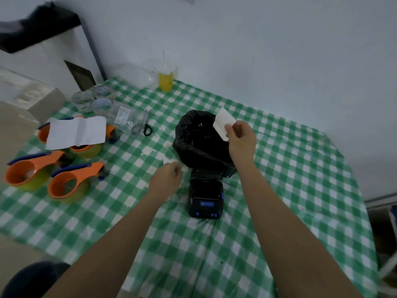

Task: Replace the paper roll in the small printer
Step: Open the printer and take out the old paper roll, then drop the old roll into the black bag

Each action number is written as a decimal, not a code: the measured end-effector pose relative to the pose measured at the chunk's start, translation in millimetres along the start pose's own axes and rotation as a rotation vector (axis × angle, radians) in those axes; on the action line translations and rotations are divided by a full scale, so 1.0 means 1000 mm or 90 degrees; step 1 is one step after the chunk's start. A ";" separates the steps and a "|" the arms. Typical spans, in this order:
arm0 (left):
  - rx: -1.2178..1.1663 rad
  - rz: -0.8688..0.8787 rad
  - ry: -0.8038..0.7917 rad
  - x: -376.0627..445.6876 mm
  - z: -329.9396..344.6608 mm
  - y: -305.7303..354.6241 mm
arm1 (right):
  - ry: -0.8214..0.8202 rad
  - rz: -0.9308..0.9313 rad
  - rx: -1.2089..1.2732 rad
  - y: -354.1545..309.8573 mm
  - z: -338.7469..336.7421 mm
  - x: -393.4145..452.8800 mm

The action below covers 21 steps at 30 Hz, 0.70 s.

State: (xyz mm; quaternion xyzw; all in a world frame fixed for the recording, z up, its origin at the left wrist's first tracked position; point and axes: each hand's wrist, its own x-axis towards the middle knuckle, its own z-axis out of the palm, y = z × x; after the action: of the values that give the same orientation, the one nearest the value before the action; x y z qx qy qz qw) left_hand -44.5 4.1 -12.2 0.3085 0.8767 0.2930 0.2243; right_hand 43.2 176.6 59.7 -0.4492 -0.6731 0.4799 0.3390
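Our right hand (pixel 241 140) pinches a white paper slip (pixel 223 123) over the black bag (pixel 199 143) at twelve o'clock from the printer (pixel 205 196). Our left hand (pixel 166 179) is curled just at the printer's nine o'clock — whether it grips anything, we cannot tell. The printer sits lid-open on the checked tablecloth (pixel 279 190).

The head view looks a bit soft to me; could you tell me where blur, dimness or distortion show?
Head view: dim, bluish light overall; the left hand is motion-blurred, the right hand holding the paper slip is sharper; the black bag loses detail in darkness; wide-angle distortion bends the tablecloth edges.
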 end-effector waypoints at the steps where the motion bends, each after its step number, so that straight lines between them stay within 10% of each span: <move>1: 0.010 0.001 0.002 0.001 0.000 -0.004 | -0.028 0.033 -0.020 0.007 0.005 0.007; 5: 0.052 -0.026 -0.031 0.001 -0.001 -0.024 | -0.203 0.184 -0.134 0.035 0.012 0.005; 21: 0.288 -0.014 -0.177 -0.001 0.023 -0.059 | -0.349 0.077 -0.222 0.062 0.013 -0.082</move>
State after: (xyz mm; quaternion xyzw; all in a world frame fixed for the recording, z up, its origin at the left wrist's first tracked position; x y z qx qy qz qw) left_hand -54.4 -25.9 -66.9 0.3787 0.8839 0.0422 0.2713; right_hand 79.2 104.5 -5.6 -0.3937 -0.7834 0.4797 0.0345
